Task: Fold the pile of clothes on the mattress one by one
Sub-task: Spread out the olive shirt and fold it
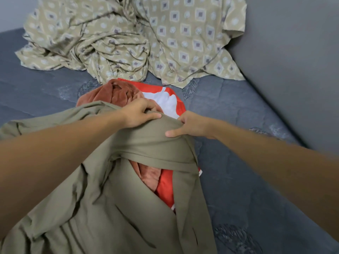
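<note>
Head view: left hand (pixel 141 111) and right hand (pixel 190 125) both gripping olive garment (pixel 113 208) beneath them.

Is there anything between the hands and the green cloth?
No. Both the left hand and the right hand already grip the top edge of the olive-green garment. It lies over the rust cloth and an orange-white piece.

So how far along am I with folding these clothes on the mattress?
Early, it seems. No finished folded stack shows in view. In hand: your left hand and right hand both grip the top edge of the olive garment, which is rumpled, not yet folded. Left: the rust velvety piece and red-and-white cloth beneath it, plus the crumpled patterned beige fabric farther back on the mattress.
</note>
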A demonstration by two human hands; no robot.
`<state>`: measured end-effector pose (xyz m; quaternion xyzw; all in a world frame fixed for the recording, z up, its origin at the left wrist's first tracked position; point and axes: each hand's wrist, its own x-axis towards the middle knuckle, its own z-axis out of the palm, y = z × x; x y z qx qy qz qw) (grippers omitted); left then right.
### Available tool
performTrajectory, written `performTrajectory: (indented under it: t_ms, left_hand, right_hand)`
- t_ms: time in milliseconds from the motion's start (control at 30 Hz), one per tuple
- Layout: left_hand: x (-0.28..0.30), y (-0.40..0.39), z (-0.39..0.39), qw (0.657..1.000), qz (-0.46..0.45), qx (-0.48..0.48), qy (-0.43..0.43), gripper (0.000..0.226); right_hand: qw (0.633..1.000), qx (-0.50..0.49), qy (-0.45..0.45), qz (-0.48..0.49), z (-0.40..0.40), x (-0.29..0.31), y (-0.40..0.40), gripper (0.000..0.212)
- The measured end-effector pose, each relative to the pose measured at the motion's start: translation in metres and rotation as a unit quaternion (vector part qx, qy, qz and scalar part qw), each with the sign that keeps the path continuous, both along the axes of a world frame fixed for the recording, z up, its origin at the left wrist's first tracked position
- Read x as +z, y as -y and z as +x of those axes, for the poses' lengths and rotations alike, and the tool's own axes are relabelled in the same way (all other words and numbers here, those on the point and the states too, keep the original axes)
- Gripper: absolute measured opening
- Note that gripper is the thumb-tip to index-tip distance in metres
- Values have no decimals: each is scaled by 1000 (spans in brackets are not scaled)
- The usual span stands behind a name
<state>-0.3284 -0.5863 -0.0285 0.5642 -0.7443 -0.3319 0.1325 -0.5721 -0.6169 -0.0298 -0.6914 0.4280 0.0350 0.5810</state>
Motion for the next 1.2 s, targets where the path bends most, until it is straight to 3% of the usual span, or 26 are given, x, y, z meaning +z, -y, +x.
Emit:
performTrajectory:
  t_ms: [67,200,300,400,600,700,767,933,1033,1200]
  left_hand:
    - [-1,2,-10,999,19,-35,18,43]
    - [-2,5,-37,994,63,-81,34,58]
    - [-5,8,-56,994,82,-69,28,53]
    - [-6,13,-74,994,91,-46,41,48]
    - [-6,17,-113,990,126,-57,8,56]
    - [-8,20,-130,984,156,-85,0,55]
    - [-12,22,-139,981,165,-103,0,52]
    - [-23,27,-160,987,116,-109,27,48]
    - [-31,28,-173,987,107,-104,54,42]
    - [-36,23,-207,989,108,-94,32,52]
  right_hand:
    - [999,-8,23,24,-17,-8,-6,17]
    - [995,-59,66,50,-42,-15,-14,16]
    - [996,-45,71,8,-55,-13,-15,24]
    - [997,-45,68,3,-79,-13,-11,7]
    - [999,-36,39,-8,-124,-9,-6,25]
    - [998,-9,0,-69,-139,-6,-6,50]
    - [996,-9,-14,-88,-152,-6,-6,56]
    - [997,-9,-63,-43,-195,-13,-9,29]
    - [999,-39,-18,-12,-222,-18,-11,10]
    - [992,-93,-12,-81,-248,-30,-15,33]
